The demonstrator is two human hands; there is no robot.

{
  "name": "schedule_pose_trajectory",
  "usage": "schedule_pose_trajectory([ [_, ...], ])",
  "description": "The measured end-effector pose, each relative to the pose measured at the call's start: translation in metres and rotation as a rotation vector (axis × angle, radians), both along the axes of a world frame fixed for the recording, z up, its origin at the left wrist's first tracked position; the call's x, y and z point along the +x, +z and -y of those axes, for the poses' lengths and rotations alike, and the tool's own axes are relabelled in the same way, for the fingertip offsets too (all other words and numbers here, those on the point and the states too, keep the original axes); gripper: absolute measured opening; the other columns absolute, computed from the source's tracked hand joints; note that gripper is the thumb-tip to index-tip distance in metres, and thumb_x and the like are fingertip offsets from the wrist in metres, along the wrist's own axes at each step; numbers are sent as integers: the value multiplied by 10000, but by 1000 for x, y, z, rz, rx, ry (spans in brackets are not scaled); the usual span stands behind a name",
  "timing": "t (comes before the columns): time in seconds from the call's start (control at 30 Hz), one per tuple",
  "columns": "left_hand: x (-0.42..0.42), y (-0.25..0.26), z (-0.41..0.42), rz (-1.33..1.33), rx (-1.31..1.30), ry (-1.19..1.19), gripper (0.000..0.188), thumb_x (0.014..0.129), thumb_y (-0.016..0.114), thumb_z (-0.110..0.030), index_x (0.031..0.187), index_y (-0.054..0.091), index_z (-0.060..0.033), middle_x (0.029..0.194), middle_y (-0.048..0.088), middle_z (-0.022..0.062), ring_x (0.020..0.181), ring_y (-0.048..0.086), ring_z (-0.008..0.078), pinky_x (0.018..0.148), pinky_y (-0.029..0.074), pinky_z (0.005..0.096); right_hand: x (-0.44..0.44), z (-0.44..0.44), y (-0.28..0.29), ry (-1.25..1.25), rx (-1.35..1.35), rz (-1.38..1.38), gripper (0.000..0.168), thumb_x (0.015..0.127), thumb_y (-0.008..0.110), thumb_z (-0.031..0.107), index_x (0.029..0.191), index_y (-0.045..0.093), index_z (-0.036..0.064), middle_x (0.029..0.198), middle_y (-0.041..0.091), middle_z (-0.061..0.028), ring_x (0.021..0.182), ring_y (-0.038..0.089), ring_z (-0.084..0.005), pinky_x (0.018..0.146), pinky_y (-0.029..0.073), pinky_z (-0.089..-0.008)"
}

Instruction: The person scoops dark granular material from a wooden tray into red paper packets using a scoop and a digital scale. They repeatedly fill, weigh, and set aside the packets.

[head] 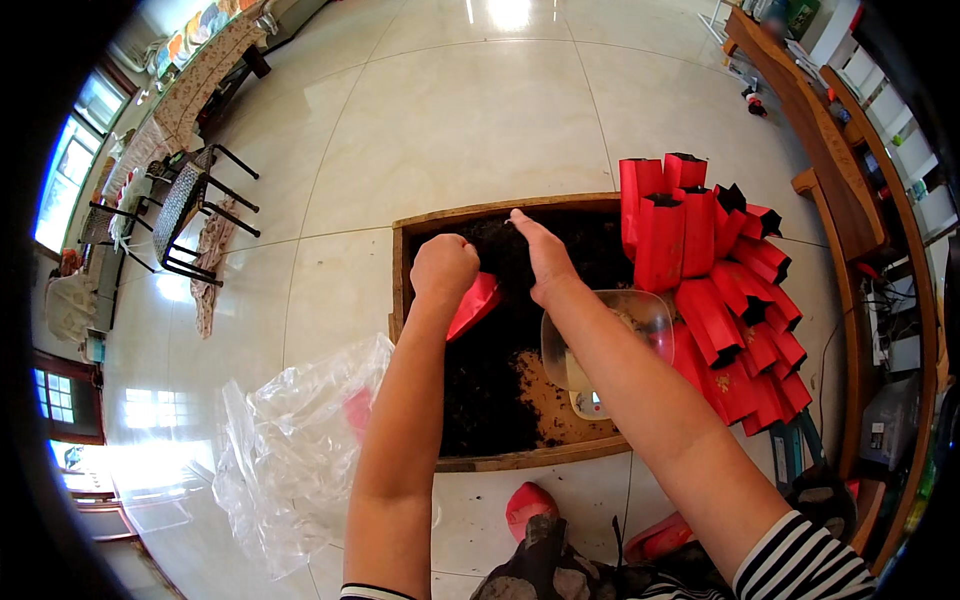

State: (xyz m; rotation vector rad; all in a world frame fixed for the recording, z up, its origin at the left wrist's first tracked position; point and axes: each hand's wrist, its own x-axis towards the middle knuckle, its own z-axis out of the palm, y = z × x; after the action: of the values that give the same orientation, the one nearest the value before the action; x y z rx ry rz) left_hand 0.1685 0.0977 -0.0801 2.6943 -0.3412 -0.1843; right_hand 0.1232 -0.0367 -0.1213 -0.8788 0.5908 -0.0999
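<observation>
My left hand (445, 268) is closed in a fist at the top of a red packet (474, 304), which hangs below it over the wooden tray (525, 463). Dark loose leaf-like material (480, 397) covers much of the tray floor. Further right, my right hand (546, 255) is held flat with its fingers extended above the dark material, and nothing shows in it. Beneath my right forearm, a clear plastic container (559, 352) sits on a small digital scale (587, 403). The forearm hides part of both.
Several red packets (720, 315) with dark open ends are piled at the tray's right side. Crumpled clear plastic bags (292, 450) lie on the tiled floor to the left. A woven chair (184, 206) stands further left; a wooden bench (817, 127) runs along the right.
</observation>
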Motion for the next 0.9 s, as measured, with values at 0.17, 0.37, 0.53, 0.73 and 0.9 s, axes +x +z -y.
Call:
schedule_pose_trajectory([
  [0.17,-4,6,-9,-2,34,21,246,817,519,-245,866,705,-92,882,661,170,848,627,359,788,497,449,-8,-21,34,57,-208,36,395,844,606,331,1077,627,13,1074,614,-71,1040,509,-154,921,369,-284],
  [0.37,1,0,-11,31,25,-7,262,807,496,-228,851,699,-69,881,655,186,844,625,366,794,494,451,-9,-21,27,129,-544,76,322,746,582,76,1058,614,2,1076,593,-134,1055,534,-224,907,412,-317],
  [0.53,-3,1,-18,29,10,15,266,809,487,-222,837,695,-59,880,654,188,846,624,367,788,493,458,-16,-32,41,100,-906,-39,312,711,535,6,1014,610,-3,1122,565,-180,1027,562,-267,896,434,-331],
  [0.73,-11,7,-19,70,43,6,236,823,501,-196,845,696,-64,873,667,166,844,638,350,750,516,449,-10,-32,36,202,-696,88,302,763,486,-38,1040,600,6,1071,596,-133,943,589,-217,809,475,-312],
  [0.9,-14,8,-31,81,-3,51,244,818,502,-222,880,689,-79,890,667,155,861,632,343,759,506,443,-21,-46,54,207,-566,147,256,838,461,-17,1060,587,-4,1042,627,-127,879,623,-193,780,495,-292],
])
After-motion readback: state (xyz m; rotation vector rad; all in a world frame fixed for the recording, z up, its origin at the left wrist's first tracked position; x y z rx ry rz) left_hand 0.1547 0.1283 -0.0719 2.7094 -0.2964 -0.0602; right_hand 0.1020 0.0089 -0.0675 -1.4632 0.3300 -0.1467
